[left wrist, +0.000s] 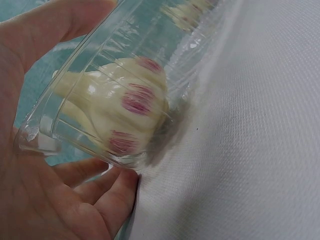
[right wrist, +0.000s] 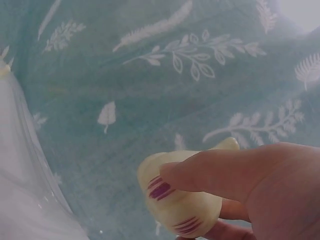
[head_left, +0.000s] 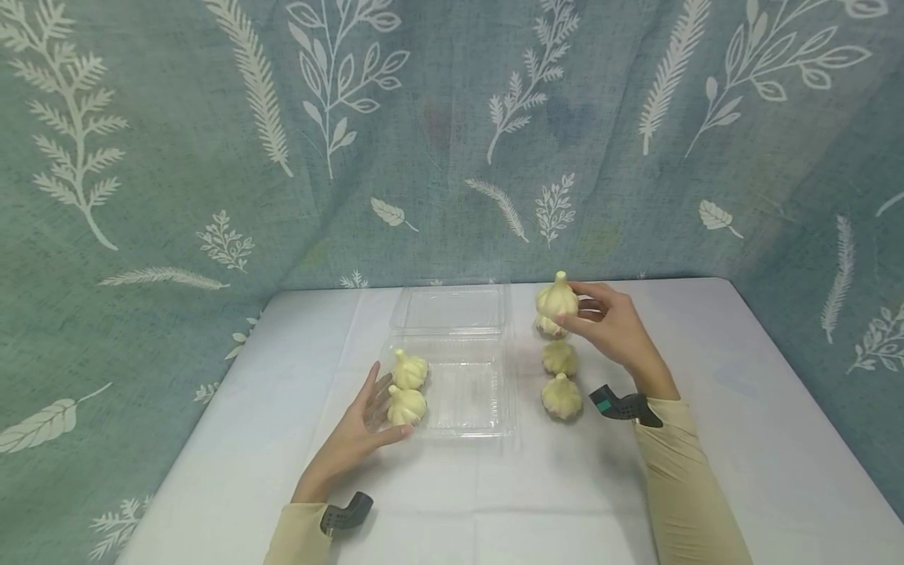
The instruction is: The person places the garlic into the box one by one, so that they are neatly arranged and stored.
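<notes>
My right hand (head_left: 606,322) pinches a garlic bulb (head_left: 556,301) between thumb and fingers, raised over the right-hand row. The right wrist view shows purple streaks on this held bulb (right wrist: 182,200), with the thumb across its side. My left hand (head_left: 356,428) grips the left side of an open clear plastic clamshell container (head_left: 469,431), its thumb at the front corner. Two garlic bulbs sit inside along the left wall, a rear bulb (head_left: 411,370) and a front bulb (head_left: 406,407). Through the clear wall, the left wrist view shows one streaked bulb (left wrist: 125,100) close to the fingers.
Right of the container, three more bulbs stand in a row on the white tablecloth (head_left: 734,439): a far bulb (head_left: 549,326) partly hidden behind the held one, a middle bulb (head_left: 560,357) and a near bulb (head_left: 562,396). The container's lid (head_left: 450,308) lies folded back. A leaf-patterned curtain (head_left: 438,141) hangs behind.
</notes>
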A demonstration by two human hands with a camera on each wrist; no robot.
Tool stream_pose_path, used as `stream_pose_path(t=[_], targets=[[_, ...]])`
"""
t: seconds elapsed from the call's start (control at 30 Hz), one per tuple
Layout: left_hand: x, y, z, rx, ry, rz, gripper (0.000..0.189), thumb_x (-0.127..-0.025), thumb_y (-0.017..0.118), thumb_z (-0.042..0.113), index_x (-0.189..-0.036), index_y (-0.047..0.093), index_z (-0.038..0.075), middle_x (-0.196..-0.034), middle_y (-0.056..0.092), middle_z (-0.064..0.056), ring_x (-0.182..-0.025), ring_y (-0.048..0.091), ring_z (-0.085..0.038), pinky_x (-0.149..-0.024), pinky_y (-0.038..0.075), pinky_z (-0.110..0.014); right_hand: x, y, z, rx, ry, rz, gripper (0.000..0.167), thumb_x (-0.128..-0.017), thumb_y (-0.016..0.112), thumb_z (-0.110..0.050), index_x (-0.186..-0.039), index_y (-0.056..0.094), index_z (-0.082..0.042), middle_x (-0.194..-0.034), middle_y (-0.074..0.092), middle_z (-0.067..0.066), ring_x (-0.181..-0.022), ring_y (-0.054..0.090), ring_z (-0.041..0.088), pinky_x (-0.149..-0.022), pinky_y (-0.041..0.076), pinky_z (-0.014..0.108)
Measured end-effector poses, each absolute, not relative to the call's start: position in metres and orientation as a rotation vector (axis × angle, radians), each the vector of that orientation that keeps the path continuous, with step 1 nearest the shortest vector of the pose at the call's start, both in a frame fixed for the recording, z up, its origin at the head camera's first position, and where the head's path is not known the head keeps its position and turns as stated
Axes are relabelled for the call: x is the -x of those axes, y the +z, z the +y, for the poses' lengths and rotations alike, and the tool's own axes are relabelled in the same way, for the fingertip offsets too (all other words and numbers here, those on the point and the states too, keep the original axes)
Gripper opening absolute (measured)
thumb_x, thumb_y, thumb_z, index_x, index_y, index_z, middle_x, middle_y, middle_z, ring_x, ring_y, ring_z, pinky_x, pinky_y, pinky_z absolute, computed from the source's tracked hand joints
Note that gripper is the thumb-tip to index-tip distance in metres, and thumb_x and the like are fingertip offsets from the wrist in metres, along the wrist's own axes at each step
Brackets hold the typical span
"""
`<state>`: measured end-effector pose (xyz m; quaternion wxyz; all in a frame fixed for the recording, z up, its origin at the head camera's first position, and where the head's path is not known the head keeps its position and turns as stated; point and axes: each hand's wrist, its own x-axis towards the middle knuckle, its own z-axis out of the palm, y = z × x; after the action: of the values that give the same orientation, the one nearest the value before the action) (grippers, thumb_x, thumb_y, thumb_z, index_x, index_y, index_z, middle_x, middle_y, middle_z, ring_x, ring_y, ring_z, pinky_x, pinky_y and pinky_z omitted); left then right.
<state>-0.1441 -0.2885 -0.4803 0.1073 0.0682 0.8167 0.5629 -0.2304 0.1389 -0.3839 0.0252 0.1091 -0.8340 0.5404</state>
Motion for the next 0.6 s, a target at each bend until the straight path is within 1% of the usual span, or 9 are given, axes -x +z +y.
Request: stream_pose_path(t=[0.13, 0.27, 0.37, 0.5, 0.6], targets=[[0.144, -0.480, -0.288, -0.189, 1.641, 2.412, 0.124, -0.086, 0.085, 0.028, -0.167, -0.009, 0.028, -0.176, 0.009, -0.015, -0.160, 0.018, -0.043, -0.129, 0.026, -0.051, 0.228, -0.382, 0.132, -0.378, 1.708, -2.540, 0.062, -0.092, 0.078, -0.017, -0.148, 0.055, -0.004, -0.147, 0.054, 0.019, -0.124, 0.066, 0.038, -0.095, 0.059, 0.013], [0.143, -0.481, -0.289, -0.188, 1.649, 2.409, 0.124, -0.086, 0.085, 0.027, -0.167, -0.008, 0.027, -0.175, 0.010, -0.015, -0.160, 0.018, -0.043, -0.129, 0.027, -0.052, 0.224, -0.380, 0.126, -0.416, 1.708, -2.526, 0.059, -0.092, 0.079, -0.018, -0.146, 0.058, -0.005, -0.146, 0.057, 0.017, -0.123, 0.067, 0.035, -0.098, 0.058, 0.013], [0.143, -0.482, -0.290, -0.198, 1.666, 2.402, 0.124, -0.086, 0.085, 0.026, -0.167, -0.008, 0.026, -0.175, 0.011, -0.015, -0.160, 0.018, -0.043, -0.129, 0.027, -0.052, 0.222, -0.378, 0.122, -0.437, 1.717, -2.518, 0.058, -0.092, 0.079, -0.016, -0.145, 0.059, -0.005, -0.143, 0.059, 0.017, -0.122, 0.067, 0.034, -0.101, 0.059, 0.018], [0.143, -0.483, -0.290, -0.212, 1.673, 2.392, 0.124, -0.086, 0.085, 0.026, -0.167, -0.009, 0.026, -0.175, 0.009, -0.016, -0.160, 0.017, -0.043, -0.129, 0.027, -0.052, 0.220, -0.376, 0.116, -0.473, 1.748, -2.511, 0.057, -0.091, 0.079, -0.013, -0.144, 0.060, -0.004, -0.141, 0.061, 0.018, -0.122, 0.067, 0.037, -0.107, 0.059, 0.033], [0.145, -0.481, -0.290, -0.222, 1.670, 2.391, 0.124, -0.087, 0.085, 0.027, -0.167, -0.009, 0.028, -0.176, 0.009, -0.014, -0.160, 0.017, -0.043, -0.129, 0.026, -0.053, 0.220, -0.374, 0.110, -0.492, 1.771, -2.507, 0.055, -0.092, 0.078, -0.012, -0.143, 0.060, -0.003, -0.140, 0.061, 0.019, -0.123, 0.067, 0.038, -0.109, 0.059, 0.039]])
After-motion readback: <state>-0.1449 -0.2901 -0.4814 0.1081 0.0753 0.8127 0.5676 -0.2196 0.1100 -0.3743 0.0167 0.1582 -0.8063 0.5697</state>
